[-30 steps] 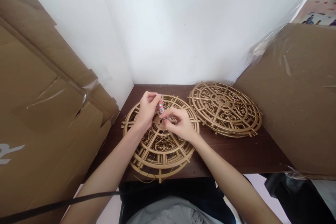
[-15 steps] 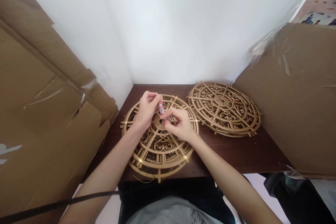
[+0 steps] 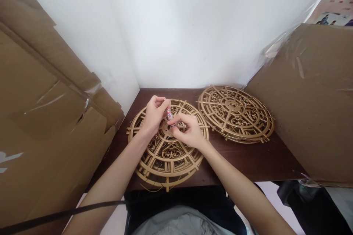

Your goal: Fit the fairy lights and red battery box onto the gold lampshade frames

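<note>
A gold fretwork disc (image 3: pixel 165 154) lies flat on the dark brown table (image 3: pixel 248 161) in front of me. Over its hub, my left hand (image 3: pixel 153 114) is closed around a small red-and-white tube (image 3: pixel 168 113), held upright and slightly tilted. My right hand (image 3: pixel 187 130) is pinched just beside the tube's lower end, fingers pressed together above the hub; what they pinch is too small to make out. A second gold disc (image 3: pixel 235 114) of the same pattern lies at the back right of the table, touching nothing I hold.
Large cardboard sheets lean at the left (image 3: pixel 46 117) and at the right (image 3: pixel 311 102), boxing in the table. A white wall stands behind. A black cable (image 3: pixel 60 214) runs across the lower left, and my lap is below the table's front edge.
Small points of light seen on the near disc's rim half a second ago no longer show. The hands have barely shifted.
</note>
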A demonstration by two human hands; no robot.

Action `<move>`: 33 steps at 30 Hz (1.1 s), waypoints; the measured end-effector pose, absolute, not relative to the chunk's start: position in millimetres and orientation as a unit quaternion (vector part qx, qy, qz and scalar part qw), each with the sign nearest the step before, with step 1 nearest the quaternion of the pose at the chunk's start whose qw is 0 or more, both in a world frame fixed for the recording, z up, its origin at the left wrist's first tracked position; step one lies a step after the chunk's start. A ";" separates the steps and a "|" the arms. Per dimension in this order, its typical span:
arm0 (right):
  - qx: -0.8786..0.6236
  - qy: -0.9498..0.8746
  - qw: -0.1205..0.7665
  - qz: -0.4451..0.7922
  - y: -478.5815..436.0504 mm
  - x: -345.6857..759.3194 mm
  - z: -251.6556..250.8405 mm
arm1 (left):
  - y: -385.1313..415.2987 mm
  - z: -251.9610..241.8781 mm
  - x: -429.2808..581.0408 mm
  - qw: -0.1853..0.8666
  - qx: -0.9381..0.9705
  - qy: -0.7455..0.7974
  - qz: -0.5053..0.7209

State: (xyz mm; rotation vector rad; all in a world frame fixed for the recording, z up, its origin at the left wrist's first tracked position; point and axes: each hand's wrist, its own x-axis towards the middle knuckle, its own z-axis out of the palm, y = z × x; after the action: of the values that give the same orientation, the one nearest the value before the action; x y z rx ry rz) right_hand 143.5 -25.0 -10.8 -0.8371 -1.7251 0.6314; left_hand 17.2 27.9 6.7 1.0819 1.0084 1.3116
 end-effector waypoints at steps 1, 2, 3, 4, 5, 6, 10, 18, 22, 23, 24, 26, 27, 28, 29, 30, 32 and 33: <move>-0.349 -0.723 0.533 0.267 -24.9 143.6 -10.8 | 27.8 6.9 17.0 0.550 0.458 0.426 0.553; -0.346 -0.723 0.534 0.269 -24.9 143.7 -10.9 | 27.6 6.9 16.9 0.550 0.460 0.426 0.552; -0.343 -0.724 0.535 0.269 -24.7 143.7 -11.1 | 27.6 6.7 16.8 0.551 0.462 0.425 0.550; -0.339 -0.726 0.536 0.267 -24.5 143.6 -11.6 | 27.7 6.4 16.6 0.551 0.463 0.423 0.550; -0.334 -0.728 0.536 0.266 -24.1 143.6 -12.2 | 28.0 6.0 16.4 0.551 0.463 0.423 0.550; -0.328 -0.731 0.537 0.264 -23.7 143.5 -13.0 | 28.3 5.5 16.3 0.551 0.462 0.422 0.553; -0.319 -0.738 0.535 0.260 -21.7 142.9 -16.9 | 30.1 3.9 15.8 0.546 0.458 0.421 0.561; -0.327 -0.736 0.538 0.250 -21.6 142.5 -16.7 | 29.3 4.3 16.2 0.546 0.460 0.427 0.556; -0.340 -0.733 0.529 0.259 -22.9 143.2 -14.8 | 29.4 4.9 16.6 0.549 0.456 0.429 0.554; -0.341 -0.733 0.528 0.259 -23.2 143.3 -14.5 | 29.5 5.0 16.7 0.549 0.456 0.429 0.554; -0.341 -0.733 0.529 0.258 -23.3 143.5 -14.2 | 29.5 5.1 16.9 0.549 0.456 0.429 0.554; -0.337 -0.734 0.531 0.255 -23.1 143.6 -14.1 | 29.5 5.0 17.1 0.550 0.456 0.426 0.555; -0.334 -0.734 0.534 0.254 -22.9 143.6 -14.3 | 29.4 4.8 17.2 0.551 0.454 0.425 0.556; -0.329 -0.735 0.536 0.252 -22.7 143.5 -14.7 | 29.4 4.7 17.1 0.552 0.453 0.423 0.557; -0.324 -0.736 0.540 0.250 -22.4 143.2 -15.1 | 29.3 4.6 17.0 0.553 0.452 0.422 0.558; -0.319 -0.737 0.542 0.248 -22.2 142.8 -15.6 | 29.3 4.5 16.8 0.553 0.452 0.421 0.559; -0.316 -0.739 0.542 0.244 -21.8 141.9 -16.3 | 29.3 4.5 16.5 0.553 0.454 0.420 0.558; -0.316 -0.741 0.540 0.243 -21.8 141.5 -16.5 | 29.3 4.6 16.3 0.553 0.455 0.422 0.556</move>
State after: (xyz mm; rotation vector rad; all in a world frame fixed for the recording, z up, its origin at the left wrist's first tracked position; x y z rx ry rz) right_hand 141.5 -21.8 -16.5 -0.7521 -1.7624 0.5779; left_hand 16.3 29.3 4.6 1.0763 0.9967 1.3153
